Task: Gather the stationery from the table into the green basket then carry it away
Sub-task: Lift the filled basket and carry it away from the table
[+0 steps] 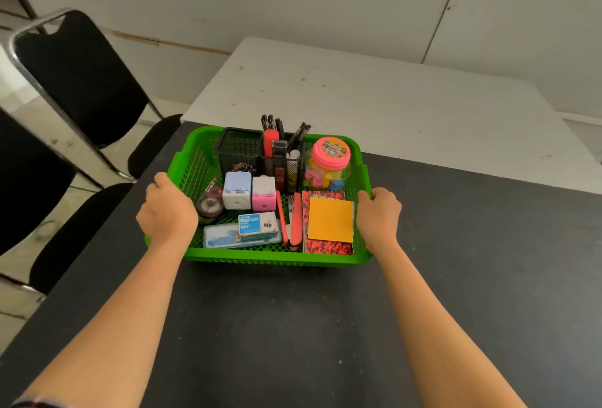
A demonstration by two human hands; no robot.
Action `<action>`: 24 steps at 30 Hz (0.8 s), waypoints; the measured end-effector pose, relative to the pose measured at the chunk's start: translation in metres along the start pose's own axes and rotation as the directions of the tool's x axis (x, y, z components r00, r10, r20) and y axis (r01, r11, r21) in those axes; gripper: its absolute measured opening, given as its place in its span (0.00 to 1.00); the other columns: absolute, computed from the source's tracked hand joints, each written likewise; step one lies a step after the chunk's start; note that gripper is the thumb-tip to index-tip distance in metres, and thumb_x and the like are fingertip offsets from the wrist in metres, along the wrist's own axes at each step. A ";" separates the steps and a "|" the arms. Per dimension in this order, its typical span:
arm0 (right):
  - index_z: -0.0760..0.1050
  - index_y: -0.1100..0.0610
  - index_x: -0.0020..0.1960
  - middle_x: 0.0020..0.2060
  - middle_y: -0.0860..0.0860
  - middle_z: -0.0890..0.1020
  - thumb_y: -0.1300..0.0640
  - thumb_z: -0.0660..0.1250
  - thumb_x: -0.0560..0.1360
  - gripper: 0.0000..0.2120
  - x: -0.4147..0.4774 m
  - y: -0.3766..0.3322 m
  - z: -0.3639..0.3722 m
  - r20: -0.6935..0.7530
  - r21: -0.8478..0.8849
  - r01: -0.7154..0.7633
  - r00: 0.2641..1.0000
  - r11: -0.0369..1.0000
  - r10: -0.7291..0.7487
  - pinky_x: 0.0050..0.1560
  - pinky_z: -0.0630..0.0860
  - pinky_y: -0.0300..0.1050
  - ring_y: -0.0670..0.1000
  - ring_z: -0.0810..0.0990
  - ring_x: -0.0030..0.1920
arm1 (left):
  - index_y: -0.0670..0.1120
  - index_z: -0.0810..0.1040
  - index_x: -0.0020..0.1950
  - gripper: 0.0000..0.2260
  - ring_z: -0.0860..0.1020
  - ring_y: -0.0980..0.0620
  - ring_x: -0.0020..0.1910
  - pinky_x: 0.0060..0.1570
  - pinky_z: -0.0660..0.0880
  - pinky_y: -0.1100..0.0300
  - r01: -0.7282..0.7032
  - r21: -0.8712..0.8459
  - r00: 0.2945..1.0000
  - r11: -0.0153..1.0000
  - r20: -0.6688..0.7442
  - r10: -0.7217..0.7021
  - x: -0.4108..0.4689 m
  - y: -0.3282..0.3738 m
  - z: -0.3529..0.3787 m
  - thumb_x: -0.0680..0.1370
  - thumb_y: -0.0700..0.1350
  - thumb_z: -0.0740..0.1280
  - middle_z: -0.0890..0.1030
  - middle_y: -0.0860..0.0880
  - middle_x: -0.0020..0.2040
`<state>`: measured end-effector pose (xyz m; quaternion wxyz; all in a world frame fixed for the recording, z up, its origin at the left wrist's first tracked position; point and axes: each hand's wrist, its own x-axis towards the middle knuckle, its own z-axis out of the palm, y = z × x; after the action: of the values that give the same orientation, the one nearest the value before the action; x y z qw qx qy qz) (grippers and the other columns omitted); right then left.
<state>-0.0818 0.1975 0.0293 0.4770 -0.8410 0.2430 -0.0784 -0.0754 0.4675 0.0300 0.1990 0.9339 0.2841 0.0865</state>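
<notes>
The green basket (277, 259) stands on the dark table (293, 326), filled with stationery. Inside are a black mesh pen holder (239, 150) with markers, a pink-lidded jar (329, 163), a blue sharpener (237, 191), a pink sharpener (264, 194), a binder clip box (258, 225), a red stapler (295, 222), and an orange sticky pad (330, 218) on a red notebook. My left hand (167, 209) grips the basket's left rim. My right hand (378, 215) grips the right rim.
A white table (374, 98) adjoins the dark one at the back. Black chairs (81, 75) with chrome frames stand to the left, close to the table edge. A grey wall runs behind.
</notes>
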 end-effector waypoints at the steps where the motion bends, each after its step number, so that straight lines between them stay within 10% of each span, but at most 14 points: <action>1: 0.59 0.57 0.29 0.28 0.50 0.66 0.63 0.58 0.78 0.19 -0.003 -0.004 0.006 0.001 0.000 0.007 1.000 1.000 -0.007 0.24 0.58 0.41 0.48 0.61 0.25 | 0.36 0.64 0.67 0.17 0.73 0.31 0.58 0.53 0.69 0.40 0.011 -0.004 1.000 1.000 -0.006 -0.011 0.003 -0.007 -0.002 0.78 0.36 0.59 0.72 0.33 0.62; 24: 0.56 0.55 0.28 0.26 0.49 0.63 0.64 0.57 0.77 0.21 -0.097 -0.150 0.250 0.181 -0.004 0.224 0.959 0.975 -0.220 0.17 0.59 0.33 0.47 0.59 0.24 | 0.38 0.67 0.65 0.15 0.71 0.33 0.62 0.57 0.69 0.40 0.250 -0.096 0.938 0.963 -0.223 -0.266 0.156 -0.230 -0.101 0.78 0.39 0.60 0.73 0.34 0.62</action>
<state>-0.0250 0.4998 0.0322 0.4748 -0.8723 0.1042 -0.0523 -0.0888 0.7631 0.0324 0.2044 0.8648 0.4226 0.1783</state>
